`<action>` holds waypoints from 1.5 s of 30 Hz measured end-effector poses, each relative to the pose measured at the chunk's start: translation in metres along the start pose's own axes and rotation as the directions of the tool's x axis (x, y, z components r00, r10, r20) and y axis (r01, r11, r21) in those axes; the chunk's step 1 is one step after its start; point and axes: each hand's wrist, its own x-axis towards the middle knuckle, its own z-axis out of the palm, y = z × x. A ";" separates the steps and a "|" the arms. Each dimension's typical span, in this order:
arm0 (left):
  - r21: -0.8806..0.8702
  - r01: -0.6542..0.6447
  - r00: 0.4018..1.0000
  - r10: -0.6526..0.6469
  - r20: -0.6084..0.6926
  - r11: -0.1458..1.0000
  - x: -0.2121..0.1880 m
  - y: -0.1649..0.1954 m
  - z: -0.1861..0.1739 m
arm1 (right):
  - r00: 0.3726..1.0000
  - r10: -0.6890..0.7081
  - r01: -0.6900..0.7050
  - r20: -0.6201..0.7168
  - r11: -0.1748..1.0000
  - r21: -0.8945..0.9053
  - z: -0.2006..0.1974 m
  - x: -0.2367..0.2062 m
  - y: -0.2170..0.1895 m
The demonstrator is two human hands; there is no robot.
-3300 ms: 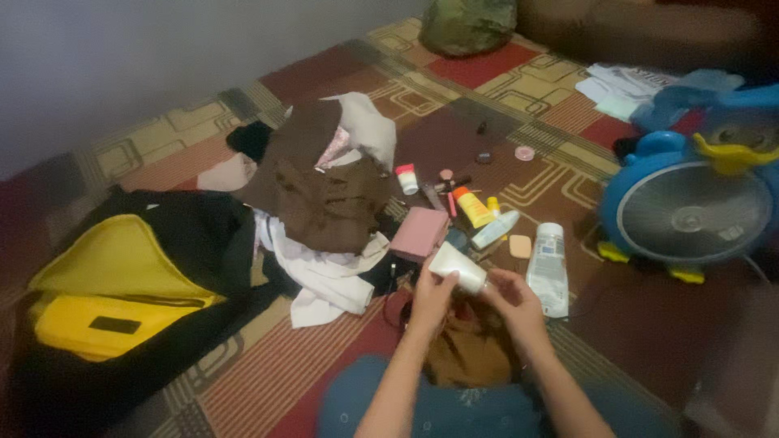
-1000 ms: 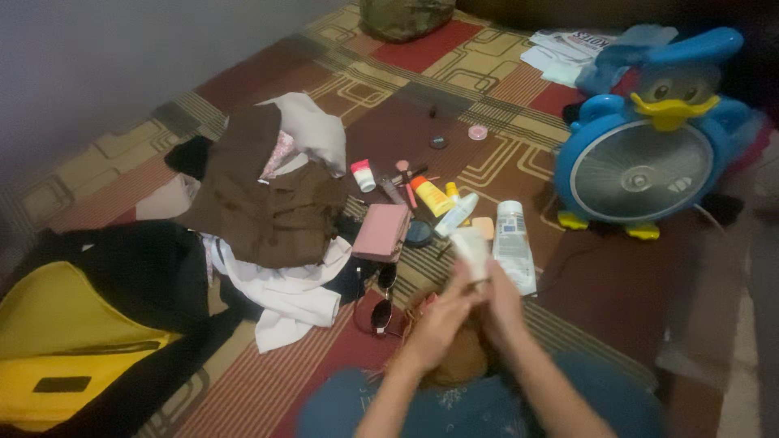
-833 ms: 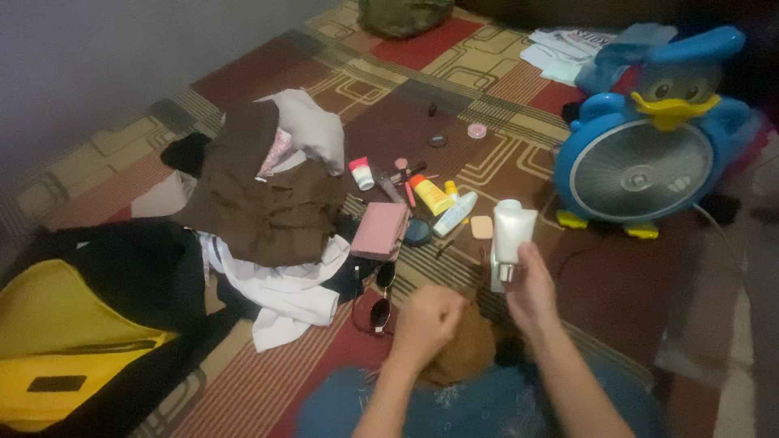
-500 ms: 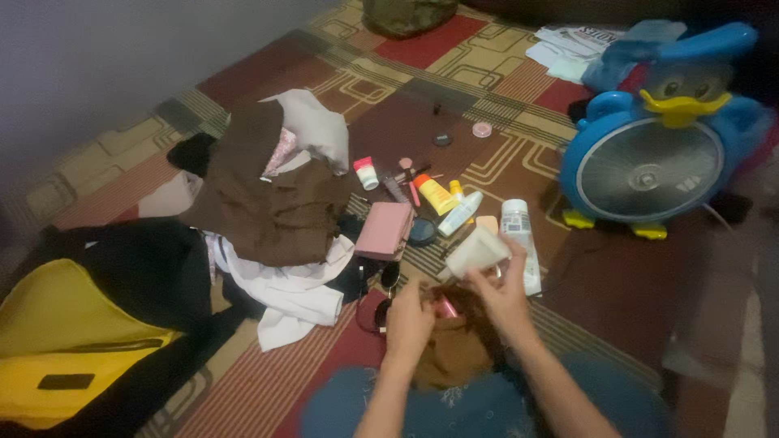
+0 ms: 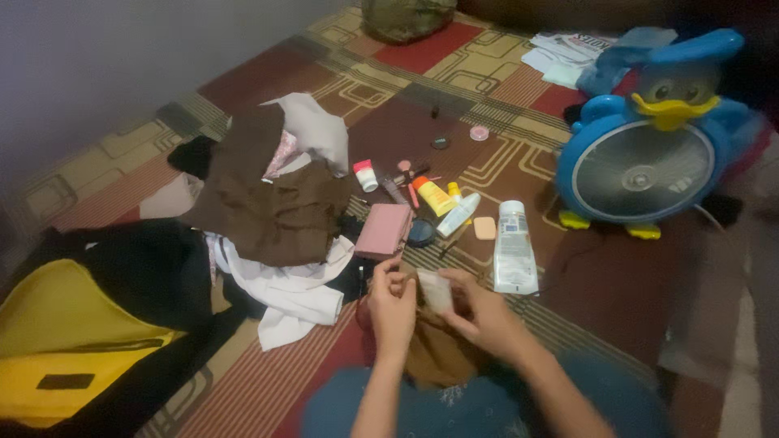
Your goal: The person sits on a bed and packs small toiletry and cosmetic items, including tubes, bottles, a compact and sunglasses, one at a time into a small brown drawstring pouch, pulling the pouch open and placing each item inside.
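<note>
Pale, soft plastic makes up the small whitish squeeze tube [image 5: 436, 290] that sits between the hands, low over a brown cloth pouch [image 5: 438, 357] on the person's lap, near the front edge of the patterned red and tan floor rug [image 5: 268, 73]. It looks light and yielding, likely to dent under a hard pinch and a little slick, so the firmer shoulder or cap end seems the safest place to hold. The right hand [image 5: 485, 312] pinches its lower part; the left hand [image 5: 393, 298] is curled beside it, fingertips at its top. Half a second ago the tube was held higher, tilted toward the tall white lotion bottle [image 5: 514, 247]; now it has come down toward the pouch. The pink wallet [image 5: 384, 229] lies unmoved.
</note>
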 end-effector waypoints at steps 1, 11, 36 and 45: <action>-0.009 0.001 1.000 -0.001 -0.008 1.000 -0.002 0.004 -0.002 | 0.998 0.065 -0.066 0.024 0.997 0.034 -0.004 -0.001 -0.006; 0.036 -0.158 0.987 0.158 -0.003 0.987 -0.015 0.025 -0.003 | 0.980 -0.181 0.104 -0.089 0.833 -0.543 -0.054 -0.009 0.004; 0.484 -0.422 0.902 0.300 0.311 0.767 -0.128 0.046 -0.055 | 0.862 0.315 -0.441 -0.397 0.852 -0.283 -0.046 -0.122 -0.088; 0.475 -0.297 0.924 0.124 0.361 0.828 -0.117 0.077 -0.055 | 0.970 0.021 -0.087 -0.244 0.960 -0.265 -0.013 -0.100 -0.094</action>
